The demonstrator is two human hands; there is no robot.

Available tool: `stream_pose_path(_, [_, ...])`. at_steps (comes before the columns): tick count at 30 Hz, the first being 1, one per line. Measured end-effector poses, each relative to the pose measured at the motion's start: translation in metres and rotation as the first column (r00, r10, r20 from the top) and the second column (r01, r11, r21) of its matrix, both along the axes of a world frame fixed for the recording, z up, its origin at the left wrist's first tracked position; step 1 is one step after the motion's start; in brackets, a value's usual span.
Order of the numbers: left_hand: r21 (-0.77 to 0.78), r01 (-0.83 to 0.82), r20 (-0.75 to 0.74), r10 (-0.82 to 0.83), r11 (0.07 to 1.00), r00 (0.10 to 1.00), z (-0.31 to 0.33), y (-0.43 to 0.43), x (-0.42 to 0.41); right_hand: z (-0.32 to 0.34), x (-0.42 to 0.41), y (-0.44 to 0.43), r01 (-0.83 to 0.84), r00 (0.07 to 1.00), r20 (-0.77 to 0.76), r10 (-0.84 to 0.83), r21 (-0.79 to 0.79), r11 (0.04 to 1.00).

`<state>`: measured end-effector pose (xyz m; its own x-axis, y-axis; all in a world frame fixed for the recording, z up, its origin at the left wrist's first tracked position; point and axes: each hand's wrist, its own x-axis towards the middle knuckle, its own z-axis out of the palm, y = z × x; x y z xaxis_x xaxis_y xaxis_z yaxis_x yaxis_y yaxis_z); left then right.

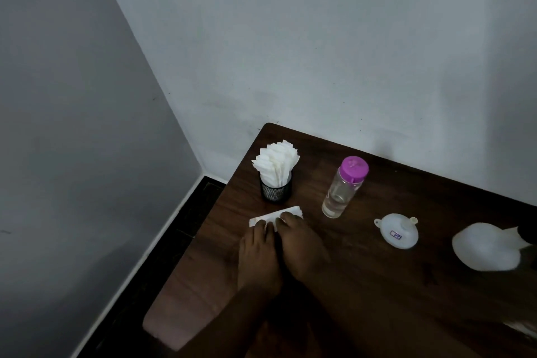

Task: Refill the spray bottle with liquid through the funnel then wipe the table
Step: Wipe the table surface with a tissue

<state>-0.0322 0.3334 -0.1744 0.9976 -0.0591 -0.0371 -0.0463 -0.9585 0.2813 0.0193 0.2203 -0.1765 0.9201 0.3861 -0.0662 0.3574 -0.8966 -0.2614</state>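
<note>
Evidently the wiping step was in hand: left hand (pixel 258 253) and right hand (pixel 302 243) pressed flat, side by side, on a white tissue (pixel 292 210) on the desk (pixel 377 299) beside the mesh tissue holder (pixel 275 190), and the next move probably called for sweeping it toward the funnel (pixel 396 231).

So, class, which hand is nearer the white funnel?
Right. The right hand presses the napkin left of the funnel; the left hand lies beside it, further from the funnel.
</note>
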Motion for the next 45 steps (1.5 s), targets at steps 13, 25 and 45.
stream_pose_path(13, [0.069,0.132,-0.072,-0.127,0.989,0.989,-0.003,-0.011,0.015,-0.004,0.002,-0.023,-0.029,1.0,0.007,0.031,-0.185,0.982])
stream_pose_path(25, [0.037,0.263,-0.128,-0.256,0.964,0.958,-0.002,-0.065,0.011,-0.011,-0.018,-0.084,-0.022,0.999,-0.04,0.01,-0.298,0.954])
stream_pose_path(45, [0.088,0.547,-0.105,-0.538,0.833,0.836,-0.007,-0.047,0.005,-0.003,-0.072,-0.087,0.049,0.992,-0.086,-0.094,-0.426,0.903])
